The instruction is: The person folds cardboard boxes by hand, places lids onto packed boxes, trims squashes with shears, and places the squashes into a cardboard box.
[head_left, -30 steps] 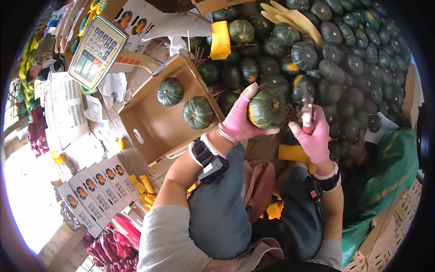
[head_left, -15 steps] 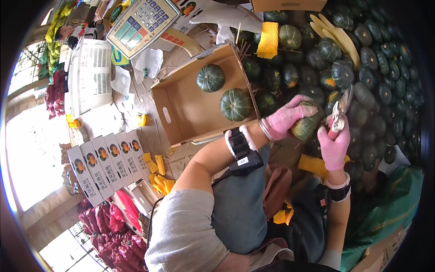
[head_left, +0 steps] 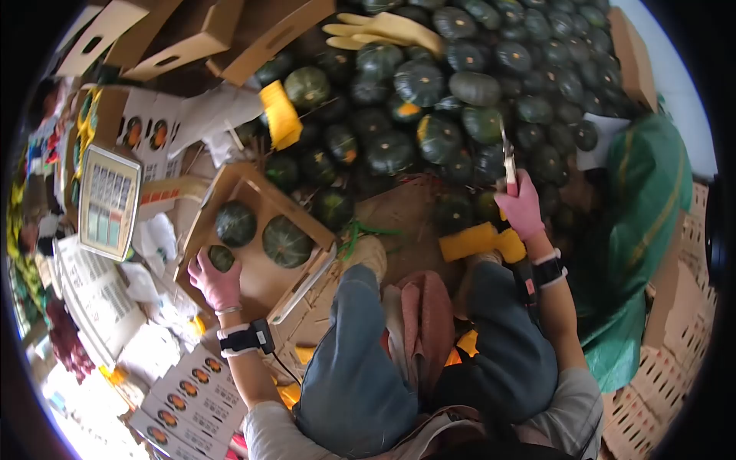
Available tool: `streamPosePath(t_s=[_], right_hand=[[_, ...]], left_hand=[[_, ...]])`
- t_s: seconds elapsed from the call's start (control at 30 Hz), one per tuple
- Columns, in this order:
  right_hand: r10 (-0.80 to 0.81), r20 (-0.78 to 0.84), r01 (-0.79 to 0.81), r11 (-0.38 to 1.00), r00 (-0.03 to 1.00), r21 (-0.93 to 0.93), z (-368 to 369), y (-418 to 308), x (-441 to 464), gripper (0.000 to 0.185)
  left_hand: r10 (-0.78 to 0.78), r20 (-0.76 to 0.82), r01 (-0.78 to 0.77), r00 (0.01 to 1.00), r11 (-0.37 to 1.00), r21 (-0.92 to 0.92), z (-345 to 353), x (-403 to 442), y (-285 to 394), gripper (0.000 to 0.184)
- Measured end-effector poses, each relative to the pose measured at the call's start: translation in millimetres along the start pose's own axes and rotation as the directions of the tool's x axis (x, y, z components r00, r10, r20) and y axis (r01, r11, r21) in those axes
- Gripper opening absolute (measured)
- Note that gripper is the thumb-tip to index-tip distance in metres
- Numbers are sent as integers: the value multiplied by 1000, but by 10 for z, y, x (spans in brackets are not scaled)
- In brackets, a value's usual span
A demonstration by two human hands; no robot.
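My left hand, in a pink glove, is at the near left corner of an open cardboard box, its fingers around a green squash. Two more dark green squashes, one near the box's middle and one at its right, lie inside. My right hand, also gloved in pink, is closed on the red handle of pruning shears, whose blades point away from me. Beyond the shears is a large heap of dark green squashes.
A digital scale stands left of the box. Yellow foam netting lies by the heap, with more near my right foot. Pale rubber gloves rest on the squashes. A green sack is at the right, and printed cartons at lower left.
My left hand has moved left with the squash, from near the shears into the box. My right hand still holds the shears. The view has shifted and turned.
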State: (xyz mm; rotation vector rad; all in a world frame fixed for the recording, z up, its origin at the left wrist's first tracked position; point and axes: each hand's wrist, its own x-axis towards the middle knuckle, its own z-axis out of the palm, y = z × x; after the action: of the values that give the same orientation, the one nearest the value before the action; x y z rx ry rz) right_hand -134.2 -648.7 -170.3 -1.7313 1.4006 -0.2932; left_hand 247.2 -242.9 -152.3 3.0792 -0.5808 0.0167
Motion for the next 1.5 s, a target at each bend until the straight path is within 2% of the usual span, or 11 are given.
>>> streamPosePath(t_s=[0.1,0.2,0.37,0.53,0.63,0.73,0.8,0.97,1.03,1.07,1.5], right_hand=[[158,5,-147,900,987,410,-75,-42,226,35],[-142,-202,152,988,969,31,-179,-285,583,42],[-699,-20,591,619,714,-518,-94,-739,1104,45],[-621,215,453,253,753,-855,347,-954,1403,42],[-459,-51,278,619,887,-735,204,-1045,1461,50],[-204,-71,208,977,976,49,-98,-917,1348,44],[-206,230,5,754,951,656,-170,-895,1174,46],[-249,405,-26,825,880,564,-158,-1230,383,71],[-529,563,-32,710,635,703,18,-1091,318,70],[-621,485,-41,589,616,807,103,-983,243,66],[-362,493,-301,472,791,829,82,-505,-17,78]], left_hand=[[51,-100,-66,994,986,-151,185,1,30,73],[10,-122,-54,992,928,-368,332,27,-42,59],[169,-74,-183,983,953,-243,111,131,-53,46],[427,-278,-498,860,821,-280,-470,322,1114,45],[558,-219,-592,800,678,-436,-651,284,1743,41],[676,200,154,710,128,-980,-570,120,2239,54],[835,296,525,463,11,-851,-486,-5,2522,71],[922,373,983,-103,151,-102,-269,-194,2987,93],[991,91,953,-101,70,294,-135,-164,3032,81],[959,284,995,-17,-11,99,-122,-281,3013,73],[743,457,849,489,-284,-446,-236,-172,2567,73]])
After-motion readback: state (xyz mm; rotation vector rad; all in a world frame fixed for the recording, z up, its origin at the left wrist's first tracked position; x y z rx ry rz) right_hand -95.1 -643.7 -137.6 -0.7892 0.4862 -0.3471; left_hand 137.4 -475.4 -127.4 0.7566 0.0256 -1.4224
